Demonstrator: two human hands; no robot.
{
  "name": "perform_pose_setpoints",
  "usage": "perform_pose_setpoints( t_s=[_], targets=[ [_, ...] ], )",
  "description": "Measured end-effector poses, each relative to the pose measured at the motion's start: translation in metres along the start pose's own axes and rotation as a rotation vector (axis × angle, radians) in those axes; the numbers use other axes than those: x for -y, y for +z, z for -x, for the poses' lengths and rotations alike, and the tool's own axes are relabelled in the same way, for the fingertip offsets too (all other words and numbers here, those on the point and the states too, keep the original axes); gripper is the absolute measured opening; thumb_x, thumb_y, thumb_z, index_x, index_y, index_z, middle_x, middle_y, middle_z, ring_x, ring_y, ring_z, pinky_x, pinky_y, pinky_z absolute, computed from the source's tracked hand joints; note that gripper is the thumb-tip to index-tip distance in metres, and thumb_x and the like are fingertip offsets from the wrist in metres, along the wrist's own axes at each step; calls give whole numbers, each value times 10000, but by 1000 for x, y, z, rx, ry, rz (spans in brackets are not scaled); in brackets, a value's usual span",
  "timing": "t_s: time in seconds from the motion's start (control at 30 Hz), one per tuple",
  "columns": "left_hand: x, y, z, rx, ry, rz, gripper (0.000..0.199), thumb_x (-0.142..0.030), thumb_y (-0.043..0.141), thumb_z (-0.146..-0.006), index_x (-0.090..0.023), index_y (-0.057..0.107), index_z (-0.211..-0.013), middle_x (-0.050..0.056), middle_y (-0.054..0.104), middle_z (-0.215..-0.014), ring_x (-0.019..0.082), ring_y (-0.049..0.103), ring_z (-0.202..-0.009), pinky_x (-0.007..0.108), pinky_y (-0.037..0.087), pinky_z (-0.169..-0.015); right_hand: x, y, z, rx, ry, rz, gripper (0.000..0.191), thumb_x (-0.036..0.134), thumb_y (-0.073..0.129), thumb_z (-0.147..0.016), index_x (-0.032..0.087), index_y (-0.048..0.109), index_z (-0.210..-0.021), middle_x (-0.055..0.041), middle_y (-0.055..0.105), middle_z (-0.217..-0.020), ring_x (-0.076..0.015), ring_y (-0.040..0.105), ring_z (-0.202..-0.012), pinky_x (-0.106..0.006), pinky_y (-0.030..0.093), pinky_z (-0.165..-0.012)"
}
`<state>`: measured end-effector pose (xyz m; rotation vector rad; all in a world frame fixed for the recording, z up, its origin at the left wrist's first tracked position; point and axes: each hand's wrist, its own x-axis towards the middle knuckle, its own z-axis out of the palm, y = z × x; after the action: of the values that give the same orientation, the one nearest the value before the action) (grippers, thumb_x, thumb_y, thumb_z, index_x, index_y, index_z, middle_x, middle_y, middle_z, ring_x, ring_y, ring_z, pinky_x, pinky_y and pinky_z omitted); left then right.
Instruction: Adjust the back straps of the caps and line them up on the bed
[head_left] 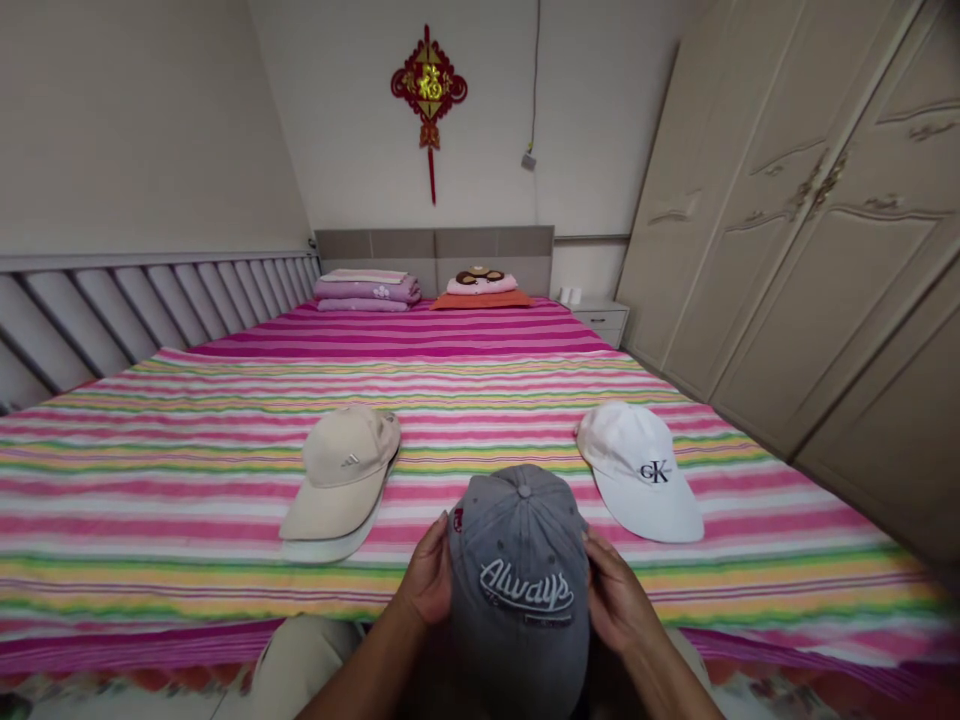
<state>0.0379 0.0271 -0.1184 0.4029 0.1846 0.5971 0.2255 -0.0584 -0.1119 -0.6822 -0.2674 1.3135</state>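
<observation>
A grey baseball cap (517, 560) with "Always" stitched in pale letters is held up at the near edge of the bed, its brim toward me. My left hand (430, 575) grips its left side, and my right hand (611, 590) grips its right side; both are closed, with some fingers hidden behind the cap. Left of it on the bed lies a beige baseball cap (341, 465), with a paler brim showing under its own. To the right rests a white baseball cap (634, 465) marked "CK".
The bed (480, 375) has a striped sheet and a grey headboard (480, 255). Folded purple bedding (367, 290) and an orange-and-pink stack (480, 292) lie at its far end. A slatted rail (150, 300) runs along the left; a wardrobe (795, 230) and nightstand (604, 320) stand right.
</observation>
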Motion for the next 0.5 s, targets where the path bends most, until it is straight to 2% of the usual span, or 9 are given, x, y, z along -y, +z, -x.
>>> perform_pose_setpoints(
  t_s=[0.1, 0.27, 0.37, 0.5],
  targets=[
    [0, -1, -4, 19, -41, 14, 369, -403, 434, -802, -164, 635, -999, 91, 672, -980, 253, 521, -1076, 415, 263, -994, 3, -2, -3, 29, 42, -1, 241, 142, 691, -602, 198, 669, -836, -30, 715, -842, -236, 629, -893, -387, 464, -835],
    [1, -3, -13, -74, -65, -2, 387, -363, 429, -802, -146, 594, -1077, 101, 681, -945, 254, 561, -1019, 414, 302, -966, 6, -8, -5, 32, 174, -51, 203, 207, 680, -628, 197, 675, -832, -31, 718, -828, -240, 623, -911, -394, 464, -836],
    [1, -3, -23, -112, -89, 1, 405, -356, 426, -799, -135, 576, -1103, 97, 687, -925, 254, 577, -992, 413, 319, -953, 13, -8, -11, 37, 147, -51, 239, 194, 676, -631, 207, 665, -869, -29, 713, -863, -232, 624, -910, -388, 469, -827],
    [-2, -2, -45, -117, -123, -4, 430, -373, 440, -792, -132, 556, -1128, 91, 688, -926, 255, 578, -991, 409, 323, -949, 28, -7, -30, 58, 59, 64, 315, 133, 676, -597, 224, 648, -897, -15, 706, -902, -215, 634, -881, -368, 475, -813]
  ],
)
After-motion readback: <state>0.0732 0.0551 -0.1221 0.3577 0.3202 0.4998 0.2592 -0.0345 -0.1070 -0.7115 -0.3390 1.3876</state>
